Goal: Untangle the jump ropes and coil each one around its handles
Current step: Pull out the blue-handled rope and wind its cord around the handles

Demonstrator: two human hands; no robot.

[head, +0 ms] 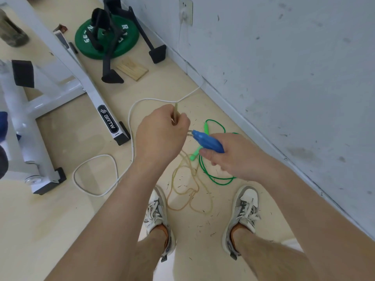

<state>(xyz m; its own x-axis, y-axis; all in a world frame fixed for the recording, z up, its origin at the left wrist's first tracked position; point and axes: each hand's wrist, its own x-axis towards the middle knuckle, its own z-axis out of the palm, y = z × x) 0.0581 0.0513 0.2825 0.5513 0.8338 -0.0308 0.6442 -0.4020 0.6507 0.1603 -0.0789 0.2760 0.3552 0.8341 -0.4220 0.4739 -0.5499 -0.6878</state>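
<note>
Left grip (162,136): rope (175,109); right grip (233,159): handle (207,141).

Field notes, readable markings only.

- White equipment frame (89,86), left of centre: on its floor bar I see a black oval label (108,122). White capitals on it read "BRTW", with a small slanted-stripe mark at the upper end.
- Green weight plate (81,45), upper left-centre: white lettering runs round the face, partly covered by a black stand (106,61). I make out "R" near the right edge and "55" near the left. The other characters I can't read.
</note>
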